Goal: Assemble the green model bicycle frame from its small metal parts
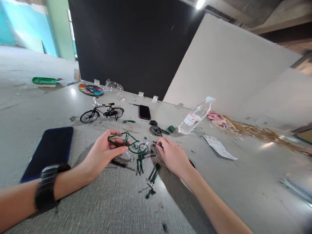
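Note:
My left hand (110, 146) grips a green miniature bicycle frame (126, 139) between thumb and fingers, raised above the tabletop. To its right, my right hand (172, 152) is closed in a pinch low over the loose parts; what its fingertips hold is too small and hidden to name. Between the hands lie a small ring-shaped part (143, 148), a green fork-like part (139, 165) and thin black pieces (148, 154). Nearer me is another green part with a silver bar (153, 175). A black spoked wheel (156, 130) lies beyond my right hand, and a second wheel (192, 163) is partly hidden behind my right wrist.
An assembled black model bicycle (102, 112) stands at the back left. Around it are a large dark phone (52, 146), a paint palette (91, 90) and a smaller phone (144, 112). A tilted clear bottle (196, 117) and a printed paper sheet (218, 147) are on the right.

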